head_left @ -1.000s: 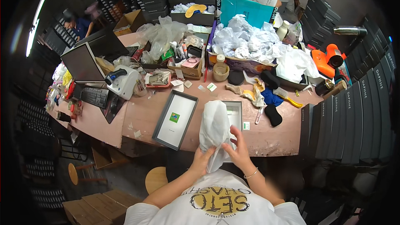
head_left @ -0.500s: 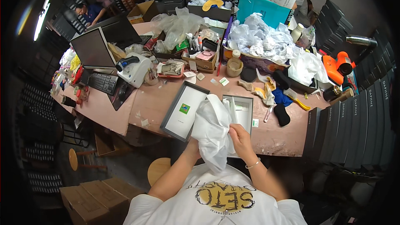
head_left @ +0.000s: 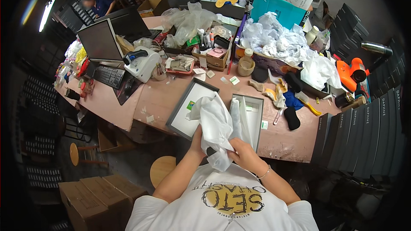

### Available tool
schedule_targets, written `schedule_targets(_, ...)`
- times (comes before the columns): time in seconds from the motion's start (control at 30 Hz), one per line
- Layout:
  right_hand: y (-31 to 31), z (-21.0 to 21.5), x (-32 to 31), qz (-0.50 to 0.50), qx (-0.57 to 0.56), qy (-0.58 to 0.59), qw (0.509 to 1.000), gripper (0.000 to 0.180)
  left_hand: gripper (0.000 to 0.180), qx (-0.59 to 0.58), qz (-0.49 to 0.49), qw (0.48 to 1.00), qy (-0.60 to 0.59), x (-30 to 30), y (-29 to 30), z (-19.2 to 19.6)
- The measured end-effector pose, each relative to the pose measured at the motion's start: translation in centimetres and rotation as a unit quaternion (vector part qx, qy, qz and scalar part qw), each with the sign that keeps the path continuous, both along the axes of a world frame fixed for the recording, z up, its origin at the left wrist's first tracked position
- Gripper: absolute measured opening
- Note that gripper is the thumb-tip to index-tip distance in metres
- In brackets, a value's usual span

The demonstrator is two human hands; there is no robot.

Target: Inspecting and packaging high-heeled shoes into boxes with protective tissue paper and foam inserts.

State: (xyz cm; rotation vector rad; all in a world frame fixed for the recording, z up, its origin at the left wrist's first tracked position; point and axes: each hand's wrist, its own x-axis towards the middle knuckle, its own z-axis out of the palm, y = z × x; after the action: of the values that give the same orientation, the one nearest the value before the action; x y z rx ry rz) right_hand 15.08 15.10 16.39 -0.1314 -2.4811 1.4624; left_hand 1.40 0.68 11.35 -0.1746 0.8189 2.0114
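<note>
A loose bundle of white tissue paper [head_left: 216, 122] is held up in front of my chest, between both hands. My left hand [head_left: 197, 143] grips it from the left side, its fingers mostly behind the paper. On the lower right edge, my right hand [head_left: 242, 151] pinches the paper between thumb and fingers. Something dark [head_left: 210, 151] shows through a gap in the paper; its kind is hidden. Behind the bundle lies a grey box lid [head_left: 174, 122], white inside. To its right stands an open grey box [head_left: 259, 122] with more white paper [head_left: 244, 124] inside.
Several dark boxes [head_left: 359, 141] stand in a row at the right. A yellow-handled brush [head_left: 311, 108] and a black pad [head_left: 292, 118] lie near the open box. Crumpled paper [head_left: 274, 36] fills a bin behind. A label printer [head_left: 143, 64] and monitor [head_left: 99, 42] stand left.
The bundle has come slightly lower and its paper is folded differently, with a dark part now showing. My right hand has moved down along the paper. The view has shifted a little.
</note>
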Motion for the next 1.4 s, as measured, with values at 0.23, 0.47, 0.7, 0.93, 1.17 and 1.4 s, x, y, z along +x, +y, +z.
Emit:
schedule_targets(0.23, 2.7, -7.3, 1.2, -0.11, 0.053, -0.128, 0.984, 0.012, 0.049, -0.01, 0.003, 1.0, 0.024, 1.0, -0.4, -1.3)
schedule_targets(0.47, 2.3, -1.5, 1.7, -0.128, -0.002, -0.074, 0.989, 0.01, 0.051, 0.085, 0.019, 0.996, 0.021, -1.2, -0.9, -8.6)
schedule_targets(0.7, -0.4, 1.1, 1.0, -0.008, 0.065, -0.083, 0.994, 0.031, 0.045, 0.072, 0.077, 0.994, -0.007, -1.1, 1.7, -5.4)
schedule_targets(0.93, -0.3, -1.8, 0.0, 0.081, -0.223, -0.099, 0.966, 0.059, 0.056, -0.109, 0.003, 0.968, 0.228, 0.6, 0.9, -0.4)
schedule_targets(1.17, -0.5, -3.2, 0.7, -0.05, -0.222, -0.022, 0.974, 0.062, 0.043, -0.087, 0.142, 0.968, 0.189, -3.4, 1.4, 3.4)
schedule_targets(1.4, 0.9, -0.1, 4.4, 0.01, -0.057, -0.109, 0.992, 0.073, 0.033, -0.019, 0.231, 0.972, 0.05, -13.6, -1.2, 3.0)
